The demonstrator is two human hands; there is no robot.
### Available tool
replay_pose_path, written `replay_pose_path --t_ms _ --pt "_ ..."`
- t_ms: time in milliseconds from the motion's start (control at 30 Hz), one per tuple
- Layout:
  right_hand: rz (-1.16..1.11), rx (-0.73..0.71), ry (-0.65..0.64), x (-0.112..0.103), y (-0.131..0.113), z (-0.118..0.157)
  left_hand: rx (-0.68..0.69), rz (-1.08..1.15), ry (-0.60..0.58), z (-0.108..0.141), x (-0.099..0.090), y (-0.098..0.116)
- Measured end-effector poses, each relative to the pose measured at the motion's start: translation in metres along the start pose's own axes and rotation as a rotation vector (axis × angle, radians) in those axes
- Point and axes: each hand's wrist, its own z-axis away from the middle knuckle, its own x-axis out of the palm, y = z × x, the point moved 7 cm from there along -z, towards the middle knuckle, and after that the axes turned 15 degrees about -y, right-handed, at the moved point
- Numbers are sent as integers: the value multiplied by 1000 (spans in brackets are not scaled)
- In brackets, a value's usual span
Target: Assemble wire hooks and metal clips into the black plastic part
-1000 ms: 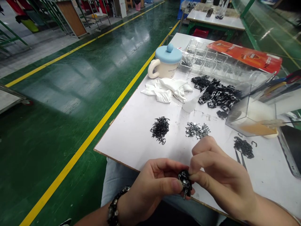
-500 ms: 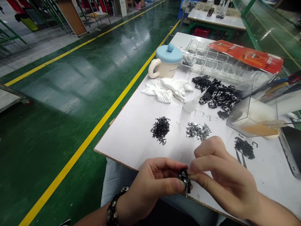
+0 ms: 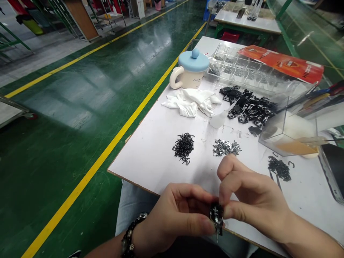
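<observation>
"Black and glossy, with silvery glints, the small part [image 3: 216,214] looks compact and rounded. What does its lower end show?"

"A thin, pale metallic pin points downward from it. The finer detail is blurred."

"And where does the part sit between the hands?"

"At the fingertips, near the table's front edge. The left hand [image 3: 180,215] grips it from the left, thumb in front, fingers curled behind. The right hand [image 3: 252,204] meets its right side with thumb and forefinger drawn close together; whether they pinch the part itself or some tiny piece, one cannot tell."

"What lies beyond the hands?"

"On the smooth white tabletop [image 3: 145,157], a tangle of thin, curved black pieces [image 3: 183,147] and, to its right, a scatter of flat, shiny silver pieces [image 3: 226,147]. Farther right, just past the right hand, there is a mound of small dark pieces [image 3: 279,168]."

"And the softer textures?"

"A crumpled white cloth [image 3: 192,102] in loose folds, beside a cream mug [image 3: 189,79] with a matte blue lid [image 3: 193,62]. Round, dark beads make up the bracelet [image 3: 129,238] on the left wrist."
</observation>
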Motion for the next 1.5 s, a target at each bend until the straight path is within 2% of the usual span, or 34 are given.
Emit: replay_pose_path --t_ms 533,767,1000,1200,1367,1500 --pt "116 -33 -67 -1 -7 -1 -25 7 -69 -1 4 -4" --pt "62 104 -331 8 0 -3 -225 -111 29 3 -2 -3" --pt "-15 109 -424 16 0 -5 -380 -130 51 8 -2 -8" --pt "-59 122 -439 18 0 -6 -400 -103 39 10 -2 -10" --pt "-65 125 -355 14 0 -3 -389 -132 51 8 -1 -7" --pt "-30 114 -351 15 -2 -1 -395 -138 63 8 -2 -8"
